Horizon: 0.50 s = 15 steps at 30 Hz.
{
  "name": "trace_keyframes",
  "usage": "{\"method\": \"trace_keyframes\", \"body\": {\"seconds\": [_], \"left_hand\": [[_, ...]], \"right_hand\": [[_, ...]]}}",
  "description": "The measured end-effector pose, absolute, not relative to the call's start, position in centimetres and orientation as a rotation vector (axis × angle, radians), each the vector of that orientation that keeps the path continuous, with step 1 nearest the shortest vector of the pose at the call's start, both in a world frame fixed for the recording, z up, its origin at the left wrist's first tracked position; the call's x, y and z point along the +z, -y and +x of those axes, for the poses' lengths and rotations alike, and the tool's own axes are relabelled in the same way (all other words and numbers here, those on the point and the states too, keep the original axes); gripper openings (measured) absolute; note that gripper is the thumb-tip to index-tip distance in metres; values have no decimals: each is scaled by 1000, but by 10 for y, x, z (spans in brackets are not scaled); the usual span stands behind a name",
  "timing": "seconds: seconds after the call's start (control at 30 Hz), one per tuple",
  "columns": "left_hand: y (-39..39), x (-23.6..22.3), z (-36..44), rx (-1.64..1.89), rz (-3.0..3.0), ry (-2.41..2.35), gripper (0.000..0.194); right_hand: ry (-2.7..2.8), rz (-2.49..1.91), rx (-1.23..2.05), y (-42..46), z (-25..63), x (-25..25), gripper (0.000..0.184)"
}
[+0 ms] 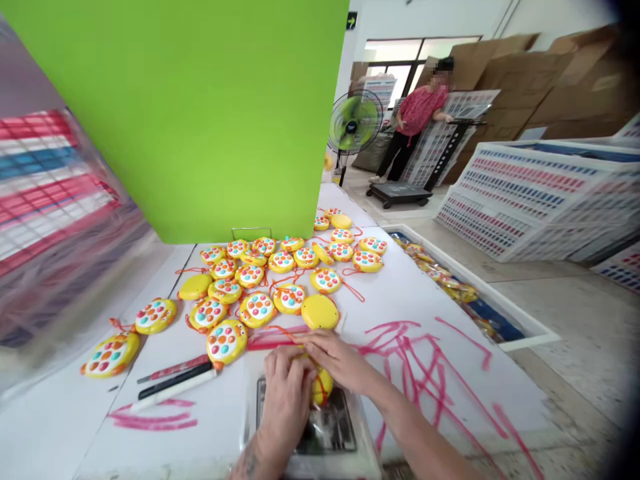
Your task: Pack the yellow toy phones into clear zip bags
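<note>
Close to the table's near edge, my left hand [289, 387] and my right hand [341, 360] meet over a yellow toy [323, 388] with a red-orange cord. The left fingers curl against its left side. From the right, the other hand reaches over its top, and both hide much of it. Beneath lies a see-through plastic package [363, 440] over something dark and rectangular. Just beyond are several yellow chick-like toys with coloured buttons, such as a button toy [257, 309] and an upside-down toy [320, 311]. A black pen [175, 381] and a white pen [177, 391] lie left.
A large green panel [200, 120] stands behind the toys. Pink marker lines [410, 360] cover the white table's right side. A low bin [537, 337] of packed toys sits at the right. Beyond are white crates [520, 193], a fan [353, 125] and a person [423, 110] beside a platform scale [400, 192].
</note>
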State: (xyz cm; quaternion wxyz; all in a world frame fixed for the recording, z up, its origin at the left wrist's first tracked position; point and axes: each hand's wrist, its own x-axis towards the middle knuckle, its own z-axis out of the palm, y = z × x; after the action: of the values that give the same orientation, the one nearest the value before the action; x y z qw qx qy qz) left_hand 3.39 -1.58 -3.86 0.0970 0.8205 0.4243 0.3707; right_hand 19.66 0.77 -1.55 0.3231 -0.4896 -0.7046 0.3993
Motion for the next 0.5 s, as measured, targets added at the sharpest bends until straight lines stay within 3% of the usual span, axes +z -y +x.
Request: {"method": "trace_keyframes", "body": {"seconds": [0.17,0.5], "left_hand": [[13,-44,33,1036,2287,-1232,11],[1,-16,31,788,2065,-1135,10]], "right_hand": [[1710,-1657,660,-4,214,-25,37],[1629,-1709,869,18,207,-21,41]]}}
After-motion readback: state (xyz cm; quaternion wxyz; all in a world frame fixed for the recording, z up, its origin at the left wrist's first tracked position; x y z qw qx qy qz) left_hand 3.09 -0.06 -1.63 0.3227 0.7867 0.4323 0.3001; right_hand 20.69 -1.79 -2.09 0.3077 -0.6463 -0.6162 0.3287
